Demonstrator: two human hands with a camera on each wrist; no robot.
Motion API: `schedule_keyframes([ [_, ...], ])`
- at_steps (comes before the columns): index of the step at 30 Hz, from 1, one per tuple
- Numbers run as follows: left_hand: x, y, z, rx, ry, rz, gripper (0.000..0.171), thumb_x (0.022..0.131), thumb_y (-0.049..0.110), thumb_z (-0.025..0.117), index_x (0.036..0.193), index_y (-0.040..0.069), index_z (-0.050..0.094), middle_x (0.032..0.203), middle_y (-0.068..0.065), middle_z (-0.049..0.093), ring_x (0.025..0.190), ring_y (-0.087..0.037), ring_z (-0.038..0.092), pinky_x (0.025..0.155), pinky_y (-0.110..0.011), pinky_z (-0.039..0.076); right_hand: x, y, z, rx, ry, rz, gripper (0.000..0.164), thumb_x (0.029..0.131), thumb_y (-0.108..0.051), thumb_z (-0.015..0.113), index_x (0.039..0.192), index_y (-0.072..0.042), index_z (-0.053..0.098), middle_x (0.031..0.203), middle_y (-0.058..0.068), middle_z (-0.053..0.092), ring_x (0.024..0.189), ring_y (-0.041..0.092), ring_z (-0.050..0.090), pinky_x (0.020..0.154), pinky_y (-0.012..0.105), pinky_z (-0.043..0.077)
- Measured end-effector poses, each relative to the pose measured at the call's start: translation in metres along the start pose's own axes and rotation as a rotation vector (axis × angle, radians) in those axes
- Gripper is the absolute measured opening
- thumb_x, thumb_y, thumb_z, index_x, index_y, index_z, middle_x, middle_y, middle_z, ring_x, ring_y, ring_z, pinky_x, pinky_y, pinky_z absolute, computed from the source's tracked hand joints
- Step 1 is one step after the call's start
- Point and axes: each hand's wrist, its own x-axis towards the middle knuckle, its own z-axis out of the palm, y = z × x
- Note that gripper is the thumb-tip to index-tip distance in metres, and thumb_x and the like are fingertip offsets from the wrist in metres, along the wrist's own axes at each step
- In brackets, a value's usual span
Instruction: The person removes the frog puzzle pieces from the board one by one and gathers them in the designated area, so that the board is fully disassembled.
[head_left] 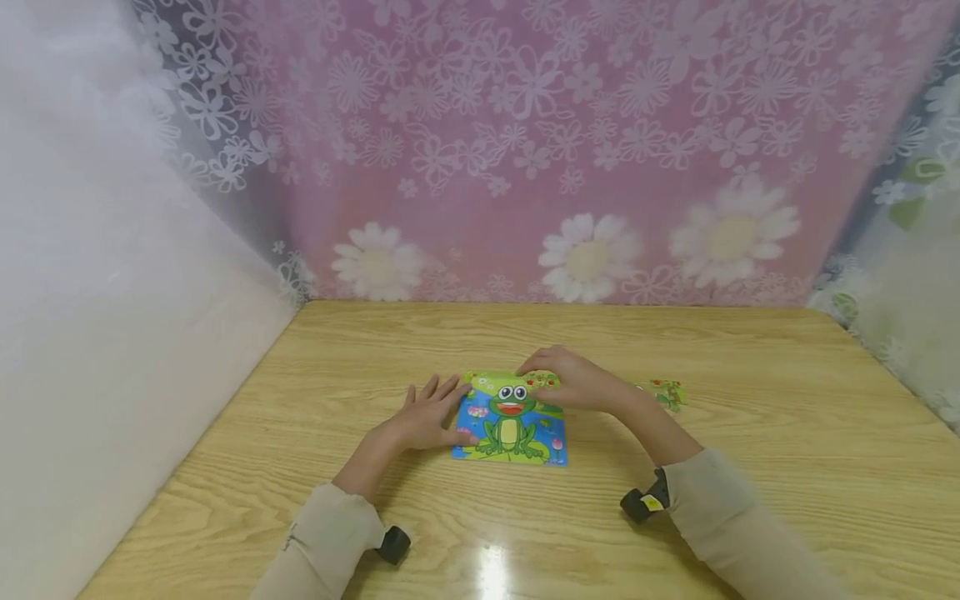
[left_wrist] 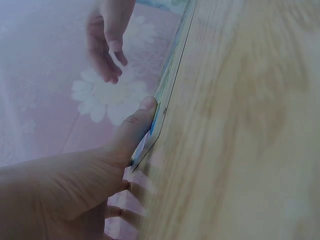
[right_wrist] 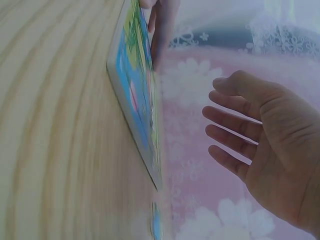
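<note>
A frog picture puzzle (head_left: 510, 430) in a thin flat tray lies on the table, with a green frog on blue, leaves and flowers. My left hand (head_left: 429, 417) is at its left side, fingers spread; in the left wrist view the thumb (left_wrist: 136, 125) rests on the tray's edge. Over the upper right part of the puzzle hovers my right hand (head_left: 573, 379), hiding some of that corner. In the right wrist view the right hand (right_wrist: 272, 132) has loosely bent fingers, holds nothing and stands apart from the puzzle (right_wrist: 132, 85).
To the right of the puzzle, partly behind the right forearm, lie green puzzle pieces (head_left: 666, 393) with red spots. The wood-grain table (head_left: 360, 342) meets a pink flowered curtain (head_left: 465, 183) at the back. A white sheet (head_left: 112, 250) hangs on the left.
</note>
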Motion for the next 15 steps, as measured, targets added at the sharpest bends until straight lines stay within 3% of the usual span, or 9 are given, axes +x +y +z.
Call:
schedule_keyframes([
  [9,0.001,0.000,-0.001,0.013,-0.011,0.007,0.089,0.081,0.060,0.056,0.148,0.014,0.019,0.152,-0.011,0.008,0.136,-0.037,-0.003,0.100,-0.062,-0.004,0.025,-0.017,0.022,0.049,-0.074,0.025,0.033,0.089,-0.020,0.062,0.118,-0.003,0.061,0.119,0.010,0.055,0.114,0.031,0.045,0.093,0.048,0.038],
  [15,0.000,0.000,-0.002,0.010,-0.010,0.017,0.088,0.082,0.058,0.057,0.148,0.013,0.020,0.152,-0.012,0.008,0.135,-0.038,-0.002,0.099,-0.064,-0.003,0.034,-0.017,0.035,0.081,-0.087,0.038,0.032,0.088,-0.017,0.061,0.117,-0.004,0.061,0.119,0.009,0.055,0.112,0.029,0.046,0.090,0.045,0.041],
])
